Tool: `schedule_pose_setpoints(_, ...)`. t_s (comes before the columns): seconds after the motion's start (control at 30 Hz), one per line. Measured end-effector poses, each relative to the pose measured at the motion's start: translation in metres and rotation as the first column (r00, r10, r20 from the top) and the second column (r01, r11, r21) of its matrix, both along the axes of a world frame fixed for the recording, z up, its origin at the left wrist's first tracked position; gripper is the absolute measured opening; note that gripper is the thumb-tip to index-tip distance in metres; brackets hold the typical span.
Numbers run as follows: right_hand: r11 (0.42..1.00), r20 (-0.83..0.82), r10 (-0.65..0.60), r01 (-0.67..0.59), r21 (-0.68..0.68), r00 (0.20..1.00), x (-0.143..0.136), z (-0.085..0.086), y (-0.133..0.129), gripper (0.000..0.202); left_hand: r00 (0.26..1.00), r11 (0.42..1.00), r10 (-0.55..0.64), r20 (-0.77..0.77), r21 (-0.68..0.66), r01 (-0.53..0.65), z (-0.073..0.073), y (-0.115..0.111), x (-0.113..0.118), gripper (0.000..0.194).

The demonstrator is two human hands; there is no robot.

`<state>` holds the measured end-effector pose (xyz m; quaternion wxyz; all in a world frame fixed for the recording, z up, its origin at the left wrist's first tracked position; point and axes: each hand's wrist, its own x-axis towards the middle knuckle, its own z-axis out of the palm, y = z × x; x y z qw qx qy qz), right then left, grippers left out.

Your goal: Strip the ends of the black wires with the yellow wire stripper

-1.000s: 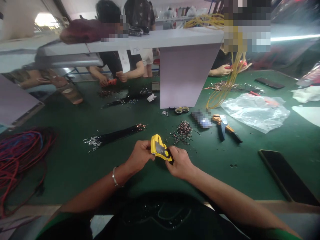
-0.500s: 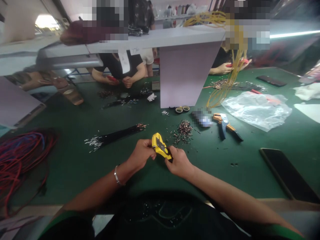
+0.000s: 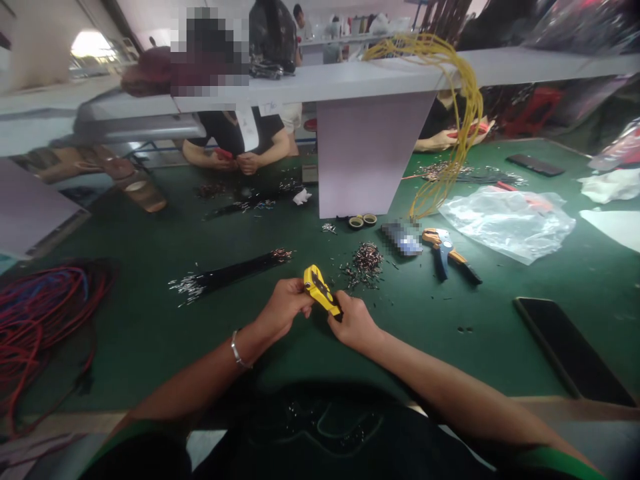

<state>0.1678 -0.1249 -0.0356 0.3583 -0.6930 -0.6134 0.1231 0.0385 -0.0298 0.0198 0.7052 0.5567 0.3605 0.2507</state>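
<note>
Wrapped around the handles of yellow crimping pliers (image 3: 320, 288) is my right hand (image 3: 356, 323), over the green table. The tool's head points up and to the left. Close against that head, my left hand (image 3: 287, 308) has its fingers pinched together; whatever they hold is too small or hidden to make out. Left of the hands lies a bundle of short black wires (image 3: 235, 269), with pale ends on one side and coppery ends on the other. Beyond the pliers sits a loose pile of small dark and metallic pieces (image 3: 367, 262).
Blue-and-orange pliers (image 3: 447, 253), a clear plastic bag (image 3: 513, 223) and a phone (image 3: 570, 347) lie on the right. Red and blue cables (image 3: 45, 320) are coiled at left. A white shelf with an upright panel (image 3: 367, 157) stands ahead; yellow wires (image 3: 463, 100) hang over it. Co-workers sit beyond.
The view has shifted slightly, so the far right looks different. Both hands and the yellow crimping pliers stay nearly as they were, the pliers turned a little.
</note>
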Motion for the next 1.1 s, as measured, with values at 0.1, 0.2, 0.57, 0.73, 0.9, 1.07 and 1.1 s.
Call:
schedule_pose_setpoints(0.1,1.000,-0.017,0.007,-0.008,-0.016,1.000,0.001,0.000,0.001,0.010,1.000,1.000,0.005,-0.011,0.002,-0.005,0.000,0.000,0.001,0.007)
schedule_pose_setpoints(0.2,1.000,-0.048,0.008,-0.009,-0.030,0.999,0.001,0.001,0.002,0.010,1.000,1.000,0.000,-0.011,0.012,0.000,0.001,0.001,0.001,0.005)
schedule_pose_setpoints(0.57,0.993,-0.096,-0.001,-0.010,-0.115,0.995,0.002,0.005,0.006,0.012,0.993,0.988,0.007,-0.118,0.157,0.012,-0.005,0.000,0.001,0.013)
schedule_pose_setpoints(0.73,0.987,-0.079,-0.004,-0.008,-0.158,0.997,0.001,0.008,0.007,0.014,0.989,0.977,0.020,-0.148,0.212,0.012,-0.011,0.002,-0.002,0.016)
schedule_pose_setpoints(0.9,0.981,-0.059,-0.008,-0.003,-0.193,0.998,0.000,0.011,0.008,0.014,0.989,0.979,0.032,-0.146,0.202,-0.002,-0.016,0.004,-0.003,0.013)
schedule_pose_setpoints(1.07,0.978,-0.043,-0.004,-0.005,-0.209,0.999,0.000,0.014,0.008,0.014,0.983,0.969,0.067,-0.170,0.245,-0.024,-0.022,0.004,-0.005,0.015)
schedule_pose_setpoints(1.1,0.979,-0.041,-0.003,-0.005,-0.206,0.999,0.000,0.014,0.008,0.014,0.981,0.964,0.068,-0.179,0.265,-0.018,-0.022,0.004,-0.005,0.017)
